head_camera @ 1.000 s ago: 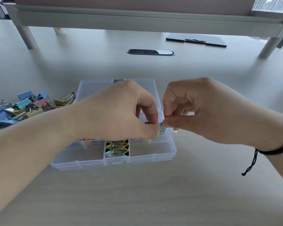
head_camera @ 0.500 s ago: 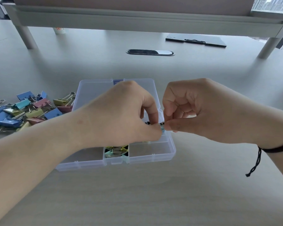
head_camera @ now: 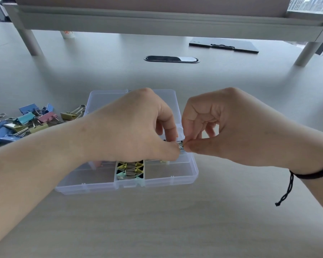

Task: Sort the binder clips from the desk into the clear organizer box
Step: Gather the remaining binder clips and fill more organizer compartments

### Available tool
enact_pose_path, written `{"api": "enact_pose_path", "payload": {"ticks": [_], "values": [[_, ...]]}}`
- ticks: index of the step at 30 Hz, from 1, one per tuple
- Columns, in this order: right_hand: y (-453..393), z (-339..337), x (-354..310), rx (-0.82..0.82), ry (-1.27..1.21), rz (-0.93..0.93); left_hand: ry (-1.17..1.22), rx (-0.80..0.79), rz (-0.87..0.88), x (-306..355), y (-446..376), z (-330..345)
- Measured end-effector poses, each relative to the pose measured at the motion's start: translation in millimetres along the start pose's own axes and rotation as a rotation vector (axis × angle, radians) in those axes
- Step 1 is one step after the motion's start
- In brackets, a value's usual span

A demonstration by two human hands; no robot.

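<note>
The clear organizer box (head_camera: pixel 185 178) lies open on the desk in front of me, its lid flat behind it. Yellow and mint binder clips (head_camera: pixel 130 170) fill its middle front compartment. My left hand (head_camera: pixel 132 125) and my right hand (head_camera: pixel 227 123) meet above the box's right side. Both pinch one small binder clip (head_camera: pixel 181 145) between thumb and forefinger; only its wire handles show. A pile of loose binder clips (head_camera: pixel 28 121) in blue, pink, teal and yellow lies on the desk to the left of the box.
A black clipboard (head_camera: pixel 224 45) lies at the far right of the desk. An oval cable grommet (head_camera: pixel 172 59) sits in the desk's middle. A raised shelf on grey legs (head_camera: pixel 29 41) spans the back. A small white cup (head_camera: pixel 67 34) stands beneath it.
Both hands stay together over the box on the same small clip. My left hand has lifted a little, so more of the filled middle compartment shows than half a second ago.
</note>
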State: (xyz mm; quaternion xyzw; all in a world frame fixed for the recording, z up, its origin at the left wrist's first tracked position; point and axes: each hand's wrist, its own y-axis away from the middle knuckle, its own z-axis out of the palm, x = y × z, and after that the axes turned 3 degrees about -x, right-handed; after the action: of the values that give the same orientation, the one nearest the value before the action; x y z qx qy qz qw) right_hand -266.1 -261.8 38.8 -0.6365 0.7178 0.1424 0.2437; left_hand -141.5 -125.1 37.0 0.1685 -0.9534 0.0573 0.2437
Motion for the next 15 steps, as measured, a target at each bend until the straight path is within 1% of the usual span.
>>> {"api": "enact_pose_path", "payload": {"ticks": [3,8,12,15], "values": [[-1,4,-1,0.036,0.012,0.057,0.01,-0.001,-0.015,-1,-1,0],[-3,12,-4,0.077,-0.013,0.133,0.035,-0.048,-0.064,-1,-6,0],[-5,12,1,0.053,-0.133,0.194,0.087,-0.065,-0.118,-5,-10,0],[-7,14,3,0.023,-0.171,0.231,0.129,-0.072,-0.132,-5,-12,-1]]}}
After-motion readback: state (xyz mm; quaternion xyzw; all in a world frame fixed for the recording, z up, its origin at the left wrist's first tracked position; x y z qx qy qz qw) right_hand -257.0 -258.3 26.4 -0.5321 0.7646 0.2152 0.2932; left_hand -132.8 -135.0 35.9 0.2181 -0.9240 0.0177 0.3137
